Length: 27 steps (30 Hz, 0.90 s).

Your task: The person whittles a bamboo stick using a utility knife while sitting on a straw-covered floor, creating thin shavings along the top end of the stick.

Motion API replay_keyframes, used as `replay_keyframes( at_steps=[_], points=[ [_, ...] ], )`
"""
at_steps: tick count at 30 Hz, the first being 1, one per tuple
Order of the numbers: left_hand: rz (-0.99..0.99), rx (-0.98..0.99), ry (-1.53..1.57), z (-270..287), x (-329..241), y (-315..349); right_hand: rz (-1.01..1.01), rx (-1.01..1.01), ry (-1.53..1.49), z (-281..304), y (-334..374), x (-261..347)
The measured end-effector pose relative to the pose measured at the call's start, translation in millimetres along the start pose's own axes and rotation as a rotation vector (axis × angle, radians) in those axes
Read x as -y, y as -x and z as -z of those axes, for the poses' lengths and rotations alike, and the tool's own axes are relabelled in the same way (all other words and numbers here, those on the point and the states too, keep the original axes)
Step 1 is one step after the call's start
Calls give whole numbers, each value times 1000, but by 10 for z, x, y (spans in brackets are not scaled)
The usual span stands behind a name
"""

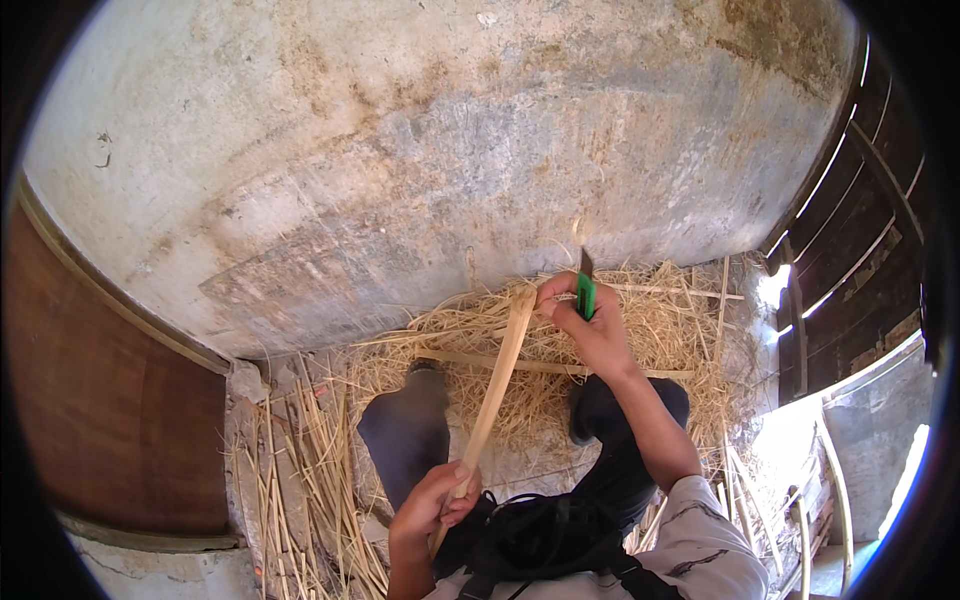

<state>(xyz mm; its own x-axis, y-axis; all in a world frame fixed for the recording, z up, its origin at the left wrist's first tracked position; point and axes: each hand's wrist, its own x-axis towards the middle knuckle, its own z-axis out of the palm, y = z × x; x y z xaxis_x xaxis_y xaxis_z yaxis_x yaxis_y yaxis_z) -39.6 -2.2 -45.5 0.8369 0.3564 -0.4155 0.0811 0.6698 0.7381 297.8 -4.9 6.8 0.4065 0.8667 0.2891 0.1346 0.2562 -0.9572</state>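
A pale, flat bamboo strip (pixel 498 385) slants up between my legs, its upper end broader. Near its lower end my left hand (pixel 437 502) has its fingers wrapped round it. My right hand (pixel 592 325) grips a utility knife (pixel 585 297) with a green handle, blade pointing up toward the wall. The thumb and fingers of that hand are bent close beside the strip's top end; whether they touch it I cannot tell. A thin curl of shaving (pixel 578 230) shows just above the blade.
Straw-like shavings (pixel 660 320) are heaped between my feet and the stained wall (pixel 430 170). Split sticks (pixel 300 490) lie on the floor at the left, beside a brown wooden panel (pixel 120 390). Dark slatted boards (pixel 860 240) stand at the right.
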Motion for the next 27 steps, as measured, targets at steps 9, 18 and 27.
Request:
replay_keyframes(
  at_steps=[9,18,27],
  points=[
    [-49,150,-8,76,41,-70,-103,-84,160,44,-58,180],
    [-34,129,-88,46,27,-163,-171,114,-103,-162,2,209],
    [-59,-2,-113,99,42,-251,-172,223,-239,-5,-36,81]
  ],
)
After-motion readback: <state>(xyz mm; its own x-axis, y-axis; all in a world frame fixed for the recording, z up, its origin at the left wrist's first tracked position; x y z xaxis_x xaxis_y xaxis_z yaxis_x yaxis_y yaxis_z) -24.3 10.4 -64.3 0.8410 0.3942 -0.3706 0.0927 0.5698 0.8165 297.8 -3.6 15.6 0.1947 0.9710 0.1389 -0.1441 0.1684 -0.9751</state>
